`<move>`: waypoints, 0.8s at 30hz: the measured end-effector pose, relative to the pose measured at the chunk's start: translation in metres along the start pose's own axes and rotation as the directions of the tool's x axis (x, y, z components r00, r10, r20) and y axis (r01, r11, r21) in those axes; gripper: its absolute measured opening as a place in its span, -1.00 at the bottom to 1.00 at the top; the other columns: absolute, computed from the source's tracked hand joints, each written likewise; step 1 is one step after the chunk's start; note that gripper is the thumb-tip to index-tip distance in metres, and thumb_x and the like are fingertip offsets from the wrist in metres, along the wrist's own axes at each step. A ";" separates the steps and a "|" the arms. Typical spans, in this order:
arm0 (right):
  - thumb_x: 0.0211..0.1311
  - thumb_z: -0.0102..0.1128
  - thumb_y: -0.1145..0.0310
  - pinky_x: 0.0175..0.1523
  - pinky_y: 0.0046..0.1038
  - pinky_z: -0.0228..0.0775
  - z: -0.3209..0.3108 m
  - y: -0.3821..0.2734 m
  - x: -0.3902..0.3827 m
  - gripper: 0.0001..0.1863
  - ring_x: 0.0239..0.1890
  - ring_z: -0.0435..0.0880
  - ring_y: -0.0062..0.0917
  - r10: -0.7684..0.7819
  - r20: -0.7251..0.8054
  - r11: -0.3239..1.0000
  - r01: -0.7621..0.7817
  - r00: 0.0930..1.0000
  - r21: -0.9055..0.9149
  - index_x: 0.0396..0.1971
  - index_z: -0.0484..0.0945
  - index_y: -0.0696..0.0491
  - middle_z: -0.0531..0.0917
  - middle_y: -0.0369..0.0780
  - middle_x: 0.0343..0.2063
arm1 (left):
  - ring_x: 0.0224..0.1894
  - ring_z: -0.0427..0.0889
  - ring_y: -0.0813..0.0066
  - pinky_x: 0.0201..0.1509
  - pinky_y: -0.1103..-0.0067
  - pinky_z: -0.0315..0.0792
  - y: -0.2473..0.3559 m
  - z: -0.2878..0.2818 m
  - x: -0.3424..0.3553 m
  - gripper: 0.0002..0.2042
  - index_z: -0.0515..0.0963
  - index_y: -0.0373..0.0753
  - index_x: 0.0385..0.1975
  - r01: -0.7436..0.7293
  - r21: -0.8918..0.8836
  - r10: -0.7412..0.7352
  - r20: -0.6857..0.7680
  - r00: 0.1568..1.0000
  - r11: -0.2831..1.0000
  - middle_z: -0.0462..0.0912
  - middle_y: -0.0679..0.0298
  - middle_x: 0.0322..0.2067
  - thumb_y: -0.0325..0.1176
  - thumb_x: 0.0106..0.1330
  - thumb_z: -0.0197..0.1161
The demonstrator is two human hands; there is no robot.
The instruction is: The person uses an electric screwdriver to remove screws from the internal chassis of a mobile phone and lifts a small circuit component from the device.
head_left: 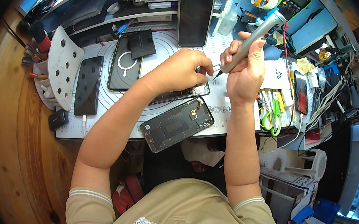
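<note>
Two hands work over the mat: left hand (184, 68) pinches tweezers (210, 66) above the opened phone (180, 95), right hand (246, 62) grips an electric screwdriver (258, 32). Just below, a back cover (177, 125) overhangs the table edge and may fall if nudged

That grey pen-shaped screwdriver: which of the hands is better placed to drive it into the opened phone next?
Probably the right. The right hand already grips the grey electric screwdriver, tip angled down beside the opened phone. The left hand rests on that phone, apparently steadying it and pinching a small part by the tip.
</note>
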State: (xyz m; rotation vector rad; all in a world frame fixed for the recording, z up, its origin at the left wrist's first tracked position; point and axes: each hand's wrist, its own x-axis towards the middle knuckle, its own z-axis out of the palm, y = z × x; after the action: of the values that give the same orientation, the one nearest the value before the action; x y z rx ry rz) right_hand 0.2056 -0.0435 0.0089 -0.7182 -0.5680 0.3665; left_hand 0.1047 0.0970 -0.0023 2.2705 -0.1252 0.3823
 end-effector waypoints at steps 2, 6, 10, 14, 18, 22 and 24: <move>0.65 -0.12 0.07 -0.35 -0.54 0.38 -0.003 0.001 0.001 -0.58 -0.47 0.48 -0.62 0.017 0.014 0.998 -0.016 1.000 -0.067 0.02 0.46 0.17 0.52 -0.28 -0.47 | -0.32 0.64 0.37 -0.18 0.46 0.52 0.000 0.001 0.000 -0.81 0.71 -0.30 -0.28 -0.027 0.050 0.027 0.000 1.000 0.998 0.69 0.20 -0.35 -0.51 0.07 0.43; 0.65 -0.11 0.06 -0.33 -0.54 0.39 -0.005 0.004 0.000 -0.57 -0.46 0.49 -0.61 0.047 0.025 0.988 -0.043 0.999 -0.151 0.02 0.46 0.17 0.53 -0.27 -0.45 | -0.30 0.64 0.38 -0.16 0.46 0.52 0.006 -0.003 0.001 -0.80 0.72 -0.31 -0.28 0.085 0.002 -0.085 0.013 0.996 0.996 0.68 0.20 -0.36 -0.51 0.07 0.43; 0.64 -0.11 0.01 -0.29 -0.46 0.40 -0.005 0.001 0.001 -0.53 -0.44 0.50 -0.53 0.016 0.037 1.000 -0.017 0.999 0.021 0.06 0.40 0.19 0.52 -0.23 -0.44 | -0.31 0.63 0.38 -0.16 0.46 0.51 0.004 -0.001 0.002 -0.81 0.72 -0.30 -0.29 0.083 0.003 -0.083 0.024 0.996 0.997 0.67 0.21 -0.38 -0.50 0.07 0.44; 0.62 -0.24 -0.12 -0.13 -0.29 0.34 -0.010 -0.001 0.002 -0.44 -0.35 0.42 -0.47 -0.002 0.122 0.998 -0.006 0.993 0.066 0.11 0.34 0.14 0.46 -0.20 -0.36 | -0.32 0.63 0.39 -0.19 0.46 0.50 0.002 0.002 0.001 -0.83 0.72 -0.30 -0.32 0.018 0.008 -0.018 0.008 1.000 1.000 0.66 0.21 -0.40 -0.48 0.07 0.45; 0.60 -0.22 -0.17 -0.15 -0.30 0.32 -0.010 0.001 0.002 -0.41 -0.37 0.40 -0.47 -0.038 0.149 0.994 0.022 0.988 0.106 0.11 0.34 0.13 0.43 -0.21 -0.38 | -0.32 0.63 0.39 -0.20 0.47 0.49 0.005 -0.002 0.000 -0.85 0.70 -0.31 -0.35 0.053 0.022 -0.053 0.025 0.998 0.998 0.65 0.20 -0.41 -0.47 0.07 0.46; 0.56 -0.22 -0.23 -0.17 -0.32 0.29 -0.007 -0.004 -0.001 -0.38 -0.38 0.37 -0.47 -0.102 0.111 0.983 0.083 0.989 0.163 0.12 0.35 0.09 0.41 -0.23 -0.39 | -0.41 0.58 0.51 -0.28 0.52 0.47 0.003 -0.001 0.002 -0.87 0.69 -0.33 -0.38 0.138 -0.089 -0.137 0.013 0.990 0.986 0.68 0.26 -0.43 -0.46 0.10 0.45; 0.55 -0.23 -0.25 -0.17 -0.32 0.28 -0.010 -0.008 -0.002 -0.37 -0.38 0.37 -0.49 -0.123 0.081 0.976 0.105 0.989 0.188 0.12 0.35 0.07 0.41 -0.25 -0.39 | -0.46 0.54 0.61 -0.34 0.56 0.43 0.005 0.001 0.006 -0.88 0.68 -0.32 -0.38 0.198 -0.144 -0.199 0.006 0.980 0.969 0.70 0.31 -0.44 -0.46 0.11 0.45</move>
State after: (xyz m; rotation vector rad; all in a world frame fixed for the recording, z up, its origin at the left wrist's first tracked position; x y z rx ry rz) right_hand 0.2117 -0.0555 0.0078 -0.4908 -0.6513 0.3414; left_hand 0.1095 0.0927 0.0026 2.1148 0.0768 0.2675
